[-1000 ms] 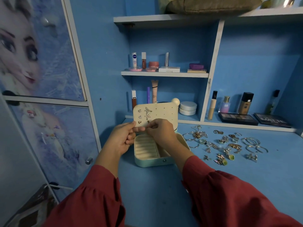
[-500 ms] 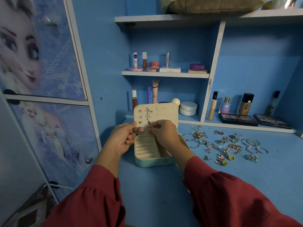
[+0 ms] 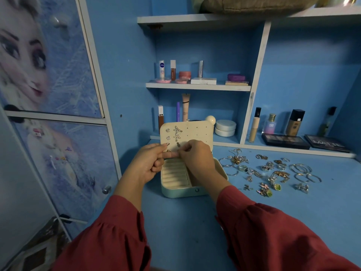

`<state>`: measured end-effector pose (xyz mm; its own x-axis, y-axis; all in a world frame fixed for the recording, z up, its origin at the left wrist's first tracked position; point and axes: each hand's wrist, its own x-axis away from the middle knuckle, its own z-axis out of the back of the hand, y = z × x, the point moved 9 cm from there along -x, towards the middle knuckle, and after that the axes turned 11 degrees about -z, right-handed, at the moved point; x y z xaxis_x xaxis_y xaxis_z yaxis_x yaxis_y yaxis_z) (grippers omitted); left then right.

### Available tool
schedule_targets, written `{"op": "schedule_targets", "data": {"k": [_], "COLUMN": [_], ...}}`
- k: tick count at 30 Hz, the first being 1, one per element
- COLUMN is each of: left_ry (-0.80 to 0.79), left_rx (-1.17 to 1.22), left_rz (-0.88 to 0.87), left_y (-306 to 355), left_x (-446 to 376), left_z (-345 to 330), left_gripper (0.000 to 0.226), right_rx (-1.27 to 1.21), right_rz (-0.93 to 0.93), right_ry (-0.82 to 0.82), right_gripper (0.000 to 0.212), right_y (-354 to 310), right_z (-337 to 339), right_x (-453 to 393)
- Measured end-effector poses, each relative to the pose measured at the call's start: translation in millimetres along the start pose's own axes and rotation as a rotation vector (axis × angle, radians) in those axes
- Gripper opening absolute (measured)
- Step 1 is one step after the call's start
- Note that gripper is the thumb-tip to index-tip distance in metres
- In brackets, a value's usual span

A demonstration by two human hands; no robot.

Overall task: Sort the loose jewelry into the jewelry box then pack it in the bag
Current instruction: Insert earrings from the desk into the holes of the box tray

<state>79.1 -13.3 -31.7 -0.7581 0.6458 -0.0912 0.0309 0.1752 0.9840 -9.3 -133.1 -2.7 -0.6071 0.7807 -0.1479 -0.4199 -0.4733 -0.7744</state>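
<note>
A mint-green jewelry box [image 3: 181, 191] stands open on the blue desk, its cream lid panel [image 3: 195, 132] upright with several earrings pinned at its left. My left hand [image 3: 148, 163] and my right hand [image 3: 195, 157] meet in front of the panel's lower left. My right fingertips pinch something small against my left forefinger, which lies across the panel's bottom edge; the thing itself is too small to identify. Loose jewelry [image 3: 269, 171] lies spread on the desk to the right of the box: rings, bangles, earrings. No bag can be made out for certain.
Shelves behind the box hold cosmetics: tubes [image 3: 185, 107], round jars [image 3: 224, 128], bottles [image 3: 295, 122] and flat palettes [image 3: 285, 140]. A cupboard [image 3: 58, 94] with a printed character door stands at the left. Patterned fabric [image 3: 37, 249] lies low at the left.
Both hands stay at the panel's lower left. My right fingers have shifted slightly down and left toward my left forefinger.
</note>
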Motion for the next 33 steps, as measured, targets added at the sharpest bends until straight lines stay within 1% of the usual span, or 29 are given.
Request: {"op": "schedule_targets", "data": {"k": [3, 10, 20, 24, 26, 27, 29, 33], "left_ry": [-0.016, -0.027, -0.031, -0.047, -0.067, -0.076, -0.085, -0.078], "left_rx": [-0.038, 0.009, 0.007, 0.048, 0.084, 0.102, 0.165, 0.383], "left_rz": [-0.004, 0.002, -0.002, 0.01, 0.027, 0.046, 0.098, 0.186], "left_y": [1.2, 2.2, -3.7, -1.9, -1.1, -2.0, -5.9, -10.3], "left_x": [1.7, 3.1, -3.1, 0.0, 2.3, 2.9, 3.2, 6.7], "left_z": [-2.4, -5.6, -1.2, -4.6, -7.7, -8.7, -8.4, -8.3], "left_gripper": [0.008, 0.014, 0.014, 0.01, 0.004, 0.006, 0.018, 0.041], "right_rx": [0.011, 0.015, 0.007, -0.006, -0.019, -0.031, -0.065, -0.126], "right_rz": [-0.008, -0.001, 0.029, 0.034, 0.037, 0.04, 0.038, -0.024], "right_ry": [0.017, 0.019, 0.005, 0.002, -0.011, -0.02, -0.024, 0.027], "right_gripper": [0.006, 0.005, 0.004, 0.006, 0.007, 0.006, 0.006, 0.015], "right_y": [2.2, 3.7, 2.3, 2.4, 1.4, 0.9, 1.0, 12.1], "right_z": [1.7, 1.3, 2.0, 2.5, 3.2, 4.1, 10.2, 39.7], "right_x": [-2.5, -5.0, -3.0, -2.3, -0.9, 0.4, 3.0, 0.4]}}
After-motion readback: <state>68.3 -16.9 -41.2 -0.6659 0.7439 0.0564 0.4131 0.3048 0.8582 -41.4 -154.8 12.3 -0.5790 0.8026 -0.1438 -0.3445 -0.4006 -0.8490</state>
